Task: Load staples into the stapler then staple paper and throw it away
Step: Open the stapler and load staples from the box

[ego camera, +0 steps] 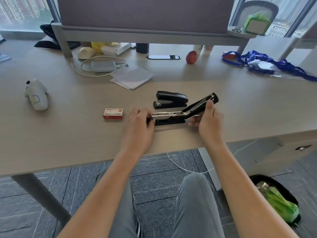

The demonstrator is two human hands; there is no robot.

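- The big wooden desk (68,134) fills most of the view, and a person sits at it with both arms reaching over the near edge.
- A grey divider wall (145,14) stands along the far side of the desk, at twelve o'clock.
- A black trash bin (276,200) sits on the floor at five o'clock from the hands, with green stuff inside.
- A pile of blue straps (267,64) lies at two o'clock.
- A white toy (36,95) lies on its side at ten o'clock.
- Some sheets of paper (132,77) lie at twelve o'clock, just past the staplers.
- A grey charger (103,67) with a white cord sits just left of the paper.
- The open stapler (171,117) is in the middle of the desk, its base flat on the wood, its shiny metal track showing and its black lid tipped up toward two o'clock.
- The left hand (139,127) grips the front end of the open stapler, fingers curled round it.
- The right hand (209,122) holds the raised lid, thumb up on its side.
- A second stapler (170,99), closed, sits just behind the open one.
- A red fruit (191,57) sits at one o'clock, near the divider.
- A small red and white box of staples (113,113) lies just left of the left hand, at nine o'clock.
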